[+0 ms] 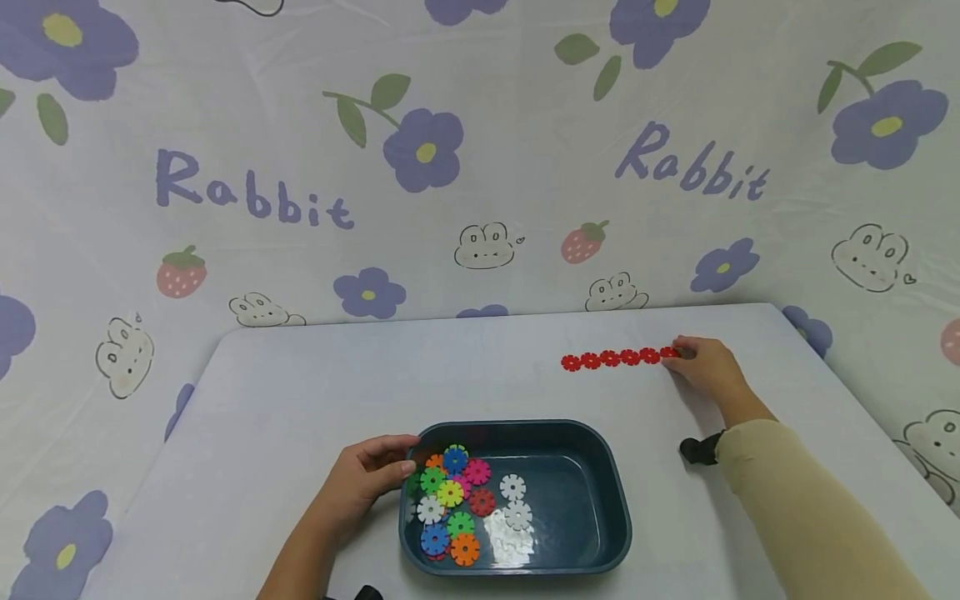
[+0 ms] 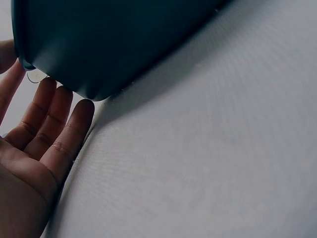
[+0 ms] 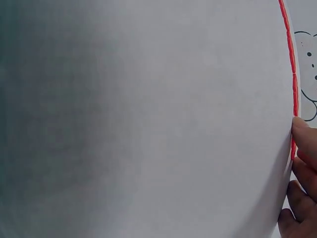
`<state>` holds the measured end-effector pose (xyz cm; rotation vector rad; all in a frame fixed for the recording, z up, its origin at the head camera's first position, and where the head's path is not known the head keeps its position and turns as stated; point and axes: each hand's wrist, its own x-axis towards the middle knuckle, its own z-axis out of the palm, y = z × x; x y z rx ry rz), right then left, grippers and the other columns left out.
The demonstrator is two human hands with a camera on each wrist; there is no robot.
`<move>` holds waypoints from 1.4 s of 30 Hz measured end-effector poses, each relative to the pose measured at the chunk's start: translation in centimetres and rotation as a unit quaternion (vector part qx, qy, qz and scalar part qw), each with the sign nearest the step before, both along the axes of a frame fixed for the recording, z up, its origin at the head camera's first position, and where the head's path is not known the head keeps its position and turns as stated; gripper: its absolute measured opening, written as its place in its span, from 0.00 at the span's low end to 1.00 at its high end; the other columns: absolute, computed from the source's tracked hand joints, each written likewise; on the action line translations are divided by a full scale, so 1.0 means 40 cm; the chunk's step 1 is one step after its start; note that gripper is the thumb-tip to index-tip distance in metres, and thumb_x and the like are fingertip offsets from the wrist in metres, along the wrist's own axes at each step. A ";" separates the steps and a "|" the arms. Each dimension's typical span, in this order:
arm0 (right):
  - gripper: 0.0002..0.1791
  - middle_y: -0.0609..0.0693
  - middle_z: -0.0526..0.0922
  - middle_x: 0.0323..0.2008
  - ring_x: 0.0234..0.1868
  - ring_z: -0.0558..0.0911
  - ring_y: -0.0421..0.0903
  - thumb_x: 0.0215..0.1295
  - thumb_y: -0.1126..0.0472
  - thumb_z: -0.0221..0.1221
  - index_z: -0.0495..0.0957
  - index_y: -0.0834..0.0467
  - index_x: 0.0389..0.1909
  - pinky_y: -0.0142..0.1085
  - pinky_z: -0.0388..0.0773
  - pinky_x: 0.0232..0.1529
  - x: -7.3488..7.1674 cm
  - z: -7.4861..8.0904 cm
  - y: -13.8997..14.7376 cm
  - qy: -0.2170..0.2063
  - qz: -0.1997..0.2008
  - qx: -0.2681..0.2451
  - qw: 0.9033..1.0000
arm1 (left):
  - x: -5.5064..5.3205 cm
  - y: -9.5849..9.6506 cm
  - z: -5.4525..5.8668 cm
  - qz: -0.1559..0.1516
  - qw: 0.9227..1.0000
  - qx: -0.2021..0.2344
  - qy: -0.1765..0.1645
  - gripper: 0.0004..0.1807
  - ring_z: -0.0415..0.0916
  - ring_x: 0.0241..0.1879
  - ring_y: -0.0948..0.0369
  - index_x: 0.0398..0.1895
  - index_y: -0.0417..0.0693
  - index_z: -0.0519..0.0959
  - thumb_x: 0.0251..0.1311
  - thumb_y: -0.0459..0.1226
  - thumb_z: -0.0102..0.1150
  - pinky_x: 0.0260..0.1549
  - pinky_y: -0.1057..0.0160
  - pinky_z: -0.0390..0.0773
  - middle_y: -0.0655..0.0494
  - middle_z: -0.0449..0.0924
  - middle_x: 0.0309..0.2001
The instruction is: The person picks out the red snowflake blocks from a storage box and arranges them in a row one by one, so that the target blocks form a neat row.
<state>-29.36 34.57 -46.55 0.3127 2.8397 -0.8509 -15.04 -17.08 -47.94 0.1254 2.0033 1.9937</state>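
Near the back right of the table, a row of several red notched plastic discs [image 1: 611,358] lies in a line. My right hand [image 1: 705,365] pinches the disc at the right end of this row. In the right wrist view, a red disc [image 3: 293,144] shows edge-on between the thumb and fingers. My left hand [image 1: 367,475] rests its fingertips at the left rim of a dark teal tray [image 1: 618,508]. From the left wrist, fairly straight fingers [image 2: 69,134] lie against the tray's outer wall.
Inside the tray, multicoloured notched discs [image 1: 450,493] pile up at the left, with white discs [image 1: 513,487] near the middle. A white-covered table [image 1: 300,383] meets a printed cloth backdrop [image 1: 517,167] behind. A black strap end [image 1: 699,450] hangs from the right sleeve.
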 end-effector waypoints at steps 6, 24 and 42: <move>0.35 0.70 0.60 0.70 0.71 0.56 0.71 0.70 0.52 0.57 0.60 0.64 0.72 0.63 0.61 0.67 0.001 0.019 -0.020 -0.006 -0.001 -0.008 1.000 | 0.001 0.001 -0.001 -0.002 1.000 -0.001 0.002 0.24 0.80 0.47 0.58 0.60 0.38 0.77 0.60 0.37 0.66 0.45 0.61 0.84 0.42 0.80 0.53; 0.20 0.50 0.86 0.48 0.50 0.84 0.47 0.64 0.53 0.65 0.81 0.55 0.56 0.42 0.82 0.52 0.141 0.235 -0.461 0.180 0.319 -0.105 0.924 | -0.002 0.004 -0.009 0.007 1.000 0.004 -0.004 0.23 0.80 0.47 0.57 0.58 0.41 0.79 0.59 0.37 0.67 0.44 0.59 0.84 0.46 0.81 0.51; 0.14 0.45 0.86 0.38 0.35 0.79 0.35 0.59 0.59 0.69 0.85 0.54 0.47 0.26 0.79 0.40 0.270 0.183 -0.663 0.000 0.545 0.010 0.838 | 0.005 0.000 -0.004 0.001 1.000 0.001 0.017 0.23 0.81 0.46 0.58 0.58 0.38 0.78 0.60 0.37 0.66 0.44 0.61 0.84 0.45 0.82 0.49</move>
